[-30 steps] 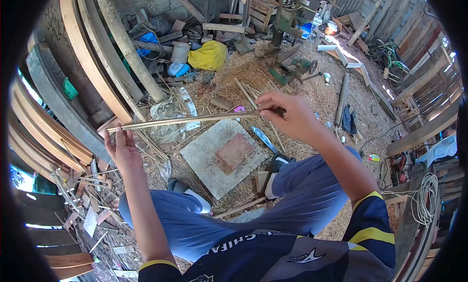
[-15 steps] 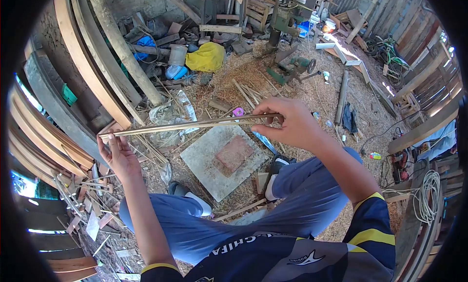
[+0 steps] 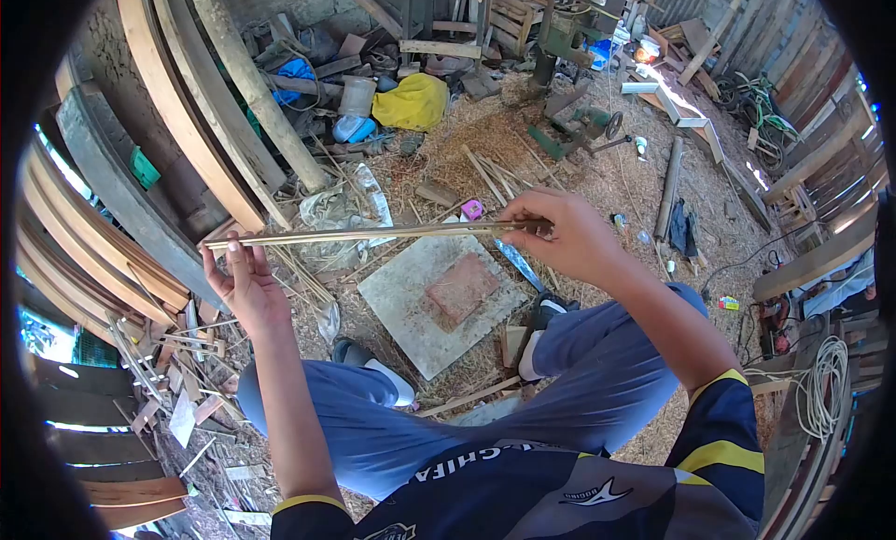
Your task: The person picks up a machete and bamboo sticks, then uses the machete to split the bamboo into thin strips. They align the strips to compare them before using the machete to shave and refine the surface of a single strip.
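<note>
The left hand (image 3: 256,295) and right hand (image 3: 571,236) pinch thin wooden strips (image 3: 373,234) (likely light, springy, snappable) near opposite ends, sensible holds.

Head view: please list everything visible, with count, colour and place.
Thin wooden strips: count unclear, brown and pale, held centrally
Slab: one, grey, centre
Flat block: one, reddish, on slab
Narrow object: one, blue, beside slab
Round item: one, pink, beyond slab
Crumpled cloth or sack: one, yellow, back
Long boards: several, tan and grey, left
Handwheel machine: one, green, upper right
Coiled cord: one, whitish, right edge
Scraps: uncountable, mixed, lower left and back
Left hand: one, bare, strips' left end
Right hand: one, bare, strips' right end
Trousers: one pair, blue, lower centre
Shoes: two, dark, near slab
</note>
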Demonstrator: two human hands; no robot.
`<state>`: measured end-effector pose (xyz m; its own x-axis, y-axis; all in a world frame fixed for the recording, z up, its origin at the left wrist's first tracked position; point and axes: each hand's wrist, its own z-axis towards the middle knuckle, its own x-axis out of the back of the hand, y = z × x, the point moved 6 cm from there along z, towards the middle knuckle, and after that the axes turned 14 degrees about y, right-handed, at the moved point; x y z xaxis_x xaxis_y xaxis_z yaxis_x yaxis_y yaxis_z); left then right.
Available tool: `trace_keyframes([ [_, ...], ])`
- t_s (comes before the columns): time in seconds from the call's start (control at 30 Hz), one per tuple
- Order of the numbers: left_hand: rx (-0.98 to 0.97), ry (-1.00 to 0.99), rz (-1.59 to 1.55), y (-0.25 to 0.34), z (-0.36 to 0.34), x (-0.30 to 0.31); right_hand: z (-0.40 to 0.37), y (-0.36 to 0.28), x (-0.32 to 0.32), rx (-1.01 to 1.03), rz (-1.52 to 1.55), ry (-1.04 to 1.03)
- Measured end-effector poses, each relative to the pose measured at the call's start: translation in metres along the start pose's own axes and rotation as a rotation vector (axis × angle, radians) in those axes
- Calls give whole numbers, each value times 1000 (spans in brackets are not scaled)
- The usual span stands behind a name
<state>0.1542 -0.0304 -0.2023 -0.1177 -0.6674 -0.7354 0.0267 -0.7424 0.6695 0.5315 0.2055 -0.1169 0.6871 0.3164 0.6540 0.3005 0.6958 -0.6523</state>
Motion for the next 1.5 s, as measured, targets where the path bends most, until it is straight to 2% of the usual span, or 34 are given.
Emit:
trace_keyframes([
  [0.33, 47, 29, 35, -4, -11, -4, -1, 9, -12, -84, -81, -22],
  [0.73, 42, -25, -5, 4, -10, -11, -2, 17, -17, -208, 41, -69],
  [1.13, 94, 21, 47, -3, -11, -7, -1, 10, -17, -104, -33, -23],
  [1.23, 98, 20, 39, -4, -11, -8, -1, 12, -19, -19, -65, -27],
  [1.5, 104, -21, -17, -3, -11, -9, -2, -3, -15, 216, -122, 128],
])
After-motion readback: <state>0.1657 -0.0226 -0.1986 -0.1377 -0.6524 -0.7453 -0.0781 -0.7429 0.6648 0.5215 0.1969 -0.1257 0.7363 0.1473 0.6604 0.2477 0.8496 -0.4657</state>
